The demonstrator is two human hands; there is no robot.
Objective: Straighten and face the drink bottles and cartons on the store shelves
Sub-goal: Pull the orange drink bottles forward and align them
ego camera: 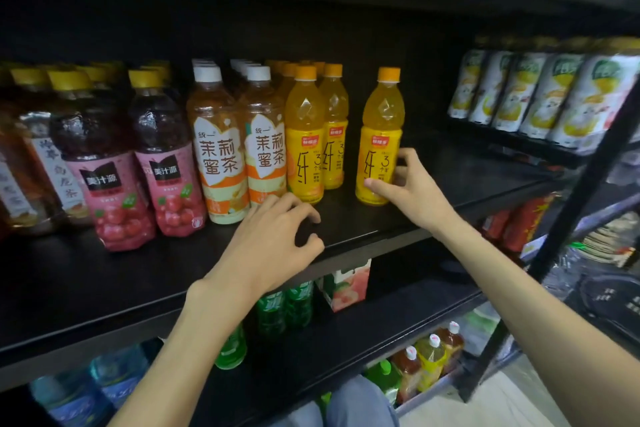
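Note:
A lone orange juice bottle stands upright on the black shelf, apart from its row. My right hand grips its lower label, thumb in front and fingers behind. Left of it stand two more orange juice bottles, then two jasmine tea bottles and pink-labelled red juice bottles. My left hand hovers near the shelf's front edge below the tea and orange bottles, fingers curled and apart, holding nothing.
Dark tea bottles fill the far left. A neighbouring rack holds white and yellow cans. Below are green bottles, a peach carton, water bottles and large tea bottles. Bare shelf lies right of the held bottle.

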